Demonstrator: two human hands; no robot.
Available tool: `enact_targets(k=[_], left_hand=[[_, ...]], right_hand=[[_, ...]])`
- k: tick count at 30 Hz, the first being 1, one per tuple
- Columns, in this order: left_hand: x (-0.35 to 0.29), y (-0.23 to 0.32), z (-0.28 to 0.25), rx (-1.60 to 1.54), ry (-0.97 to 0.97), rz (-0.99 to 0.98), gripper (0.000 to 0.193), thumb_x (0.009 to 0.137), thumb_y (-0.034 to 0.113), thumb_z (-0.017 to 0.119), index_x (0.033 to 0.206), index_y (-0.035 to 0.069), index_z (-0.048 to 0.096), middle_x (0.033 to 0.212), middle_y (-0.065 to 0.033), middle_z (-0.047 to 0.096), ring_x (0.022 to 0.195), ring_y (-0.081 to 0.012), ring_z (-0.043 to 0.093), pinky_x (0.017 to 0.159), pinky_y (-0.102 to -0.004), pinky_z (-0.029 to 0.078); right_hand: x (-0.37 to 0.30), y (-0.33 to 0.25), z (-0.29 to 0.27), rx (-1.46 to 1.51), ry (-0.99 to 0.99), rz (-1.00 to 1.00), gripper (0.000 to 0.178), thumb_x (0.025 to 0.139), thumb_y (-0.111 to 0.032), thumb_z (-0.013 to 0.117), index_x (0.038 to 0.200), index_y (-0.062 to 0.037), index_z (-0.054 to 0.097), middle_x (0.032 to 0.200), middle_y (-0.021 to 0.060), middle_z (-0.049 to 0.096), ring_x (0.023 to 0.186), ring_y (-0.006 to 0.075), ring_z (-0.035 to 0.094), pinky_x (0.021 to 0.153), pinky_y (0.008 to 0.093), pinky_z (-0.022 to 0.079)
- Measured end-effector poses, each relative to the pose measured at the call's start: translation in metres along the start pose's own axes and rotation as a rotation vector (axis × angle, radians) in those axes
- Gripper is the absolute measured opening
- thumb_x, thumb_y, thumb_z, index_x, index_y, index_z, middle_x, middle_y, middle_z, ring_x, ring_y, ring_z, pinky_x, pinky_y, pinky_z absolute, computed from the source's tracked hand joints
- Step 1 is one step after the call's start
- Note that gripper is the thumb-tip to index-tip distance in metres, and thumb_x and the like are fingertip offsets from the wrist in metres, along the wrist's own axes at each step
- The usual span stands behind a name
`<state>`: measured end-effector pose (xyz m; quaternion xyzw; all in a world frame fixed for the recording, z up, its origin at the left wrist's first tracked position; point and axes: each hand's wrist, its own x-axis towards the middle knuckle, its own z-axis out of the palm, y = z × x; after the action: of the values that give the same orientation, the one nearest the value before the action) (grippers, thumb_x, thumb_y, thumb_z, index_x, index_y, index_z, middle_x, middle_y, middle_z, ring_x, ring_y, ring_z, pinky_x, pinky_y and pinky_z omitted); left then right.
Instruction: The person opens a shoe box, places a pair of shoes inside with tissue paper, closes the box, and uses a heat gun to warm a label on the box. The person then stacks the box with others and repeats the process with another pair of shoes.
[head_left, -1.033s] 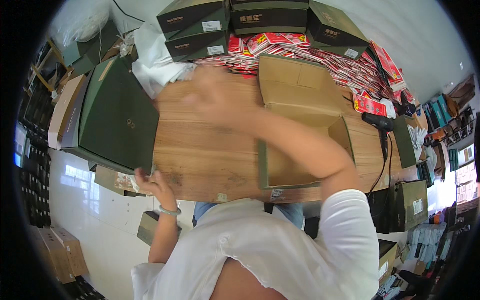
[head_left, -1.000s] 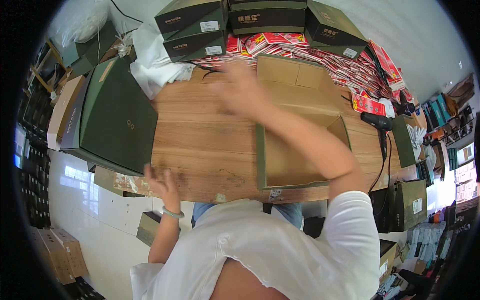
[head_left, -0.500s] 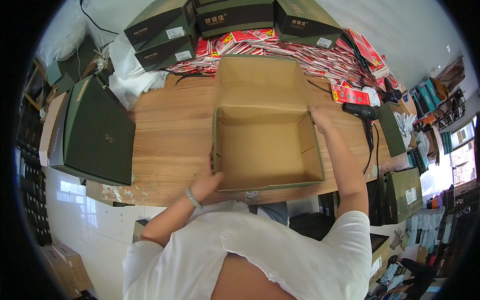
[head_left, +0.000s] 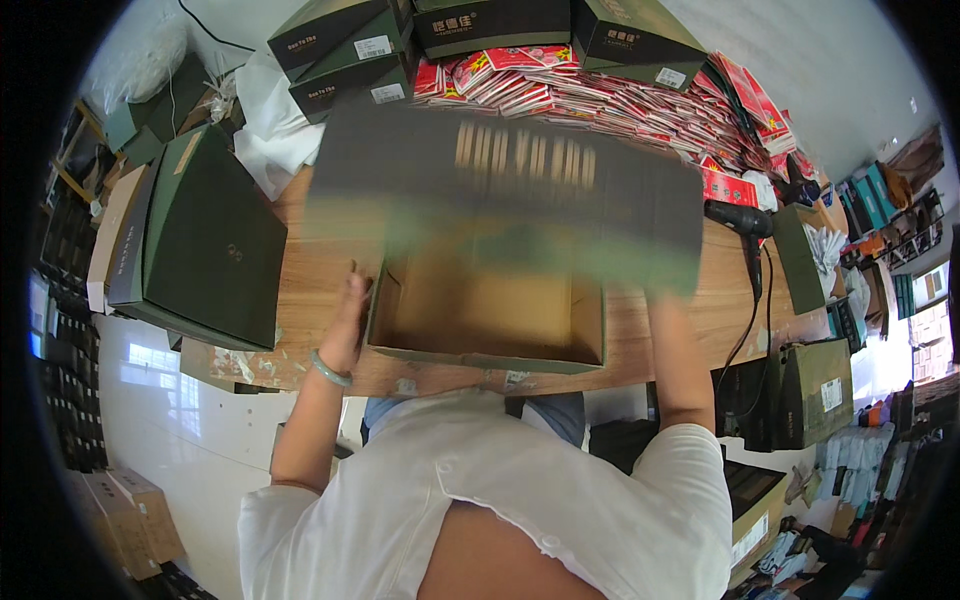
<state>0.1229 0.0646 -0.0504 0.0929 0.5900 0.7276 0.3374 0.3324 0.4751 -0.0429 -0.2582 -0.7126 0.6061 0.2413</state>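
Observation:
In front of me on the table stands a cardboard shoe box [head_left: 486,357], dark green outside and plain brown inside. Its attached lid [head_left: 620,195] is raised and tilted over the far part of the box, smeared by motion, and hides some of the inside. My left hand [head_left: 350,312] is beside the box's left wall with fingers stretched out, holding nothing. Behind the lid's right end my right hand is hidden; only the forearm [head_left: 680,355] shows below it, so I cannot tell its grip. The visible box floor is bare.
Closed green boxes [head_left: 490,30] stand at the back beside a heap of red printed packets [head_left: 610,110]. At the left stands a large green box [head_left: 215,230]. A black hair dryer [head_left: 740,220] with a cord lies at the right, near an open box of white paper [head_left: 805,255].
The lid has swung up and forward from lying back behind the box. The box has shifted left. My left hand's fingers have straightened, and my right hand has gone behind the lid.

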Motion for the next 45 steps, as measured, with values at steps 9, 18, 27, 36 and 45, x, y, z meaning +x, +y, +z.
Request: enact_targets(k=[9,18,27,36,45], left_hand=[[-0.039,0.036,-0.011,0.149,-0.085,-0.017,0.073,0.098,0.061,0.039,0.154,0.017,0.023,0.15,-0.0234,0.033,0.136,-0.0303,0.039,0.11,-0.0412,0.032],[-0.022,-0.006,-0.011,0.398,-0.147,0.069,0.078,0.095,0.03,0.063,0.154,0.004,0.019,0.152,-0.0183,0.032,0.139,-0.0259,0.032,0.114,-0.0352,0.026],[-0.031,0.068,-0.029,0.47,0.242,0.759,0.113,0.08,0.049,0.074,0.156,0.01,0.0,0.155,-0.0234,0.023,0.142,-0.0322,0.027,0.117,-0.043,0.022],[-0.028,0.112,0.03,0.968,0.621,0.969,0.13,0.067,0.018,0.086,0.154,0.008,-0.009,0.158,-0.0254,0.002,0.146,-0.0356,0.012,0.12,-0.0458,0.012],[-0.023,0.109,-0.028,1.364,0.254,1.089,0.099,0.078,0.049,0.073,0.15,0.005,0.023,0.155,-0.0241,0.016,0.14,-0.0374,0.027,0.115,-0.0466,0.024]], right_hand=[[-0.105,-0.025,-0.014,0.233,-0.003,0.427,0.073,0.098,-0.046,0.052,0.154,-0.0081,0.022,0.154,0.0176,0.03,0.138,0.0314,0.036,0.107,0.0434,0.036],[-0.155,-0.029,0.055,0.283,-0.079,0.312,0.083,0.099,-0.061,0.036,0.153,-0.0008,0.017,0.156,0.0172,0.026,0.143,0.0287,0.027,0.114,0.0396,0.026],[-0.112,-0.136,0.131,-0.27,-0.349,-0.734,0.063,0.099,-0.047,0.045,0.148,-0.0082,0.038,0.158,0.0185,0.023,0.144,0.0412,0.025,0.117,0.0495,0.02],[-0.079,-0.081,0.146,-0.383,-0.231,-0.645,0.05,0.096,-0.038,0.055,0.137,-0.0099,0.052,0.152,0.0204,0.034,0.136,0.0415,0.037,0.11,0.0498,0.032],[-0.011,0.082,-0.291,-1.153,0.895,0.521,0.064,0.084,-0.038,0.067,0.125,0.0091,0.052,0.128,0.0274,0.054,0.125,0.0404,0.046,0.11,0.0478,0.03]])
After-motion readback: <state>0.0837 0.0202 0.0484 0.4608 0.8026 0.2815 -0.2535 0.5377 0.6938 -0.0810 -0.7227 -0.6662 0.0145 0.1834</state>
